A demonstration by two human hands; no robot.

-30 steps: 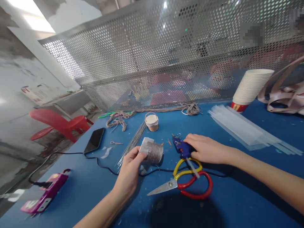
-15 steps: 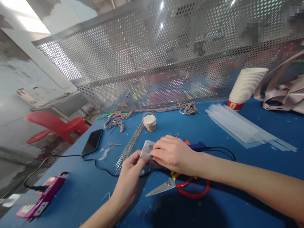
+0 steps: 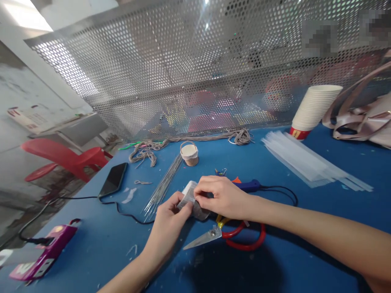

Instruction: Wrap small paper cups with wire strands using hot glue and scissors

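Between my hands, above the blue table, is a small white-and-grey piece (image 3: 190, 188) that looks like cloth or wrapped card; its exact kind does not show. My left hand (image 3: 168, 217) pinches its near left side with thumb and fingers. On the other side my right hand (image 3: 222, 197) has its fingertips closed on the edge, partly covering it. Below the right hand lie scissors (image 3: 207, 237) with red handles, blades pointing left. Behind the hands stands a tiny handled basket (image 3: 190, 154), white above and tan below.
A bundle of thin wires (image 3: 163, 187) and a phone (image 3: 113, 179) lie to the left, near a purple power strip (image 3: 45, 254). A blue-handled corded tool (image 3: 249, 186), translucent strips (image 3: 308, 160) and stacked paper cups (image 3: 316, 108) are on the right. Grey cord (image 3: 146, 150) runs along a perforated metal screen (image 3: 171, 77).
The piece has tilted and opened out, with more of its grey lower part showing. My right fingers have lifted and bent more. The whole view has shifted slightly.
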